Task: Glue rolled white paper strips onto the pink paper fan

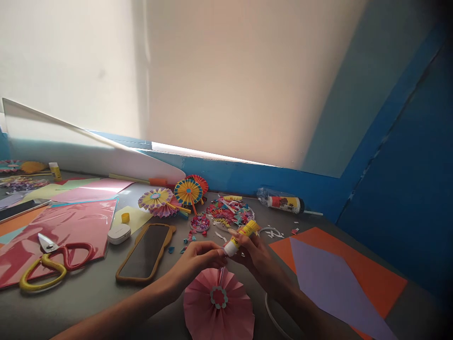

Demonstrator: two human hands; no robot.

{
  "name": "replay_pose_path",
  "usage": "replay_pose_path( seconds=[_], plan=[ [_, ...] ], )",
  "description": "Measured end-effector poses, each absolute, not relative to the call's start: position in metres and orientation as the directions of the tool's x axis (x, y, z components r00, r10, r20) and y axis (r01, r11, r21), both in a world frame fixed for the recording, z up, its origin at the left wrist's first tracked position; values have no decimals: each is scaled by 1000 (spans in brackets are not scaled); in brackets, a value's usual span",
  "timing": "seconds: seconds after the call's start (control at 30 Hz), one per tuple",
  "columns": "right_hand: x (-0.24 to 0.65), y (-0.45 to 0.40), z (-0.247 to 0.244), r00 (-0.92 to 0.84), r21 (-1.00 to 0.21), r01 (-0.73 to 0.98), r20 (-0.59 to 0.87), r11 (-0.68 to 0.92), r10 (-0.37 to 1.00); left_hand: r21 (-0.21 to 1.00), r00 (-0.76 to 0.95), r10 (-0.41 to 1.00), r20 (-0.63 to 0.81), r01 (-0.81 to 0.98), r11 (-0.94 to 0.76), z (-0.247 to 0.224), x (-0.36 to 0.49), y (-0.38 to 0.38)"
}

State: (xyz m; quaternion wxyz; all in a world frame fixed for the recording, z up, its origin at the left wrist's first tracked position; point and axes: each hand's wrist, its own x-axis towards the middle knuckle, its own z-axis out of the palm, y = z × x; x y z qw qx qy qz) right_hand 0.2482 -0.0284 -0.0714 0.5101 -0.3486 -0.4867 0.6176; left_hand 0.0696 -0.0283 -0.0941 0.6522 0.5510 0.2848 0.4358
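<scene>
Strong light on pale wall point(226, 80); glare on pink sheet point(60, 241); right hand point(256, 257) shadowed; edges bent, corners dark.

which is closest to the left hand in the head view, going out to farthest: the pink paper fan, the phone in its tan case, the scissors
From the left hand, nearest first:
1. pink paper fan, just below the hand on the table
2. phone in its tan case, to the hand's left
3. scissors, farthest left, on the pink sheet
</scene>
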Motion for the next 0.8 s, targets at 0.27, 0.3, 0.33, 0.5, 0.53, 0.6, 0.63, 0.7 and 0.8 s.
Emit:
replay_pose_path(
  seconds=[0.27,0.3,0.33,0.5,0.53,0.6,0.63,0.7,0.8],
  plan=[
    [248,-28,-72,-233,-942,-336,52,-30,971,964,458,882,114,-267,14,-93,70,-30],
    [248,-28,-72,-232,-940,-340,53,-30,971,964,458,881,115,-265,12,-93,70,-30],
    [248,-29,-72,-232,-939,-341,52,-31,971,965,458,881,117,-264,9,-93,70,-30],
    [247,-31,-69,-235,-942,-336,60,-23,970,964,462,879,119,-264,8,-95,70,-29],
    [247,-31,-69,-232,-942,-336,63,-19,971,965,462,879,117,-260,9,-95,70,-28],
    [247,-31,-69,-233,-946,-324,59,-20,971,969,458,882,113,-248,5,-94,69,-29],
    [247,-31,-69,-234,-949,-315,57,-20,970,970,456,882,114,-243,1,-94,69,-29],
    [247,-31,-70,-237,-954,-301,65,-10,969,971,459,881,116,-239,-4,-93,69,-29],
    [248,-30,-71,-240,-956,-292,78,5,968,972,464,879,109,-234,3,-92,70,-30]
  ],
)
